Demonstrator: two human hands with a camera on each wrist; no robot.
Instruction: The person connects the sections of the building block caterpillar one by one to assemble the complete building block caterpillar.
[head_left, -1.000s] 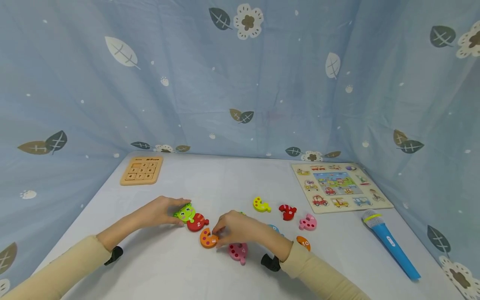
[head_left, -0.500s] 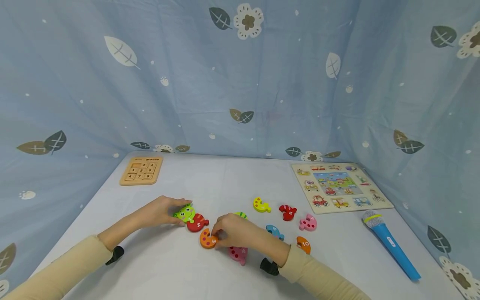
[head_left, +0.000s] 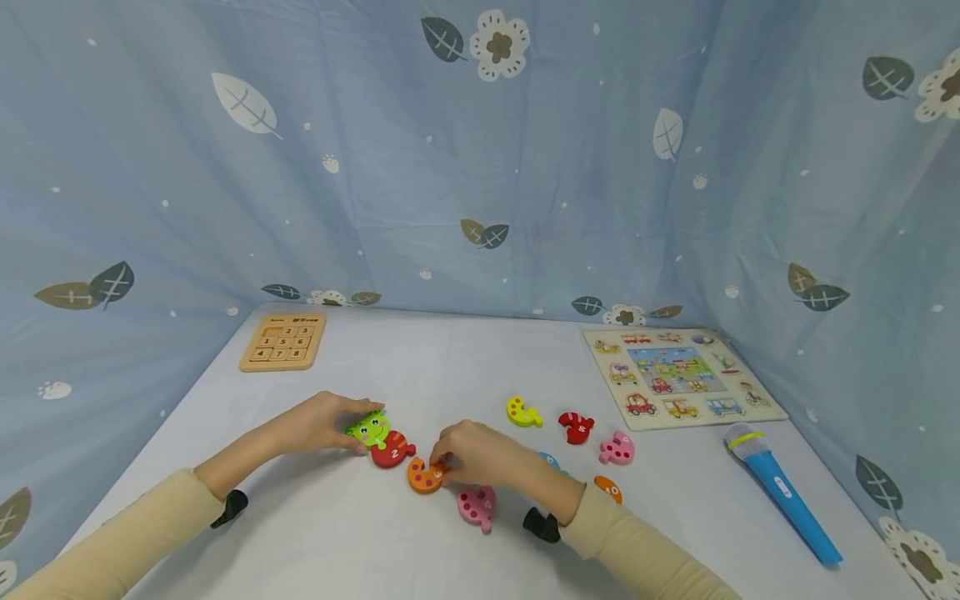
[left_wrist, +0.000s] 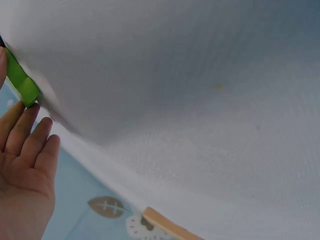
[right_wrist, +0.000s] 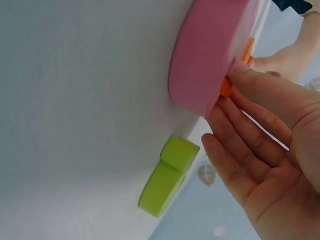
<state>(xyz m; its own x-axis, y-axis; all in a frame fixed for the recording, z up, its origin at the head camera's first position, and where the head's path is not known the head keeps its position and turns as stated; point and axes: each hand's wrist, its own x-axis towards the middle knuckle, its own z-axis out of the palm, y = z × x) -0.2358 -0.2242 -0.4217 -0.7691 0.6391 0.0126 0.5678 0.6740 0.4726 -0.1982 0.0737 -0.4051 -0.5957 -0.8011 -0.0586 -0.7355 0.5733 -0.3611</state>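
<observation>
A green smiling caterpillar-head puzzle piece (head_left: 371, 428) lies on the white table, and my left hand (head_left: 318, 423) holds it between thumb and fingers. Against the head sits the red piece numbered 2 (head_left: 390, 452). My right hand (head_left: 480, 454) pinches the orange spotted piece numbered 3 (head_left: 423, 477), just right of the red one; a small gap seems to part them. Close by the right hand is a pink spotted piece numbered 4 (head_left: 474, 507), large in the right wrist view, where a green piece (right_wrist: 170, 175) also lies near the fingers. The right hand hides the orange piece's right end.
Beyond the right hand lie yellow (head_left: 522, 412), red (head_left: 576, 427), pink (head_left: 617, 448), blue (head_left: 551, 460) and orange (head_left: 608, 488) pieces. A wooden number slide puzzle (head_left: 282, 342) is at back left, a picture puzzle board (head_left: 682, 379) at back right, a blue toy microphone (head_left: 787, 496) at right.
My right hand has turned the orange piece and shifted it slightly right. The red piece has tilted a little downward beside the head. The left hand keeps its place.
</observation>
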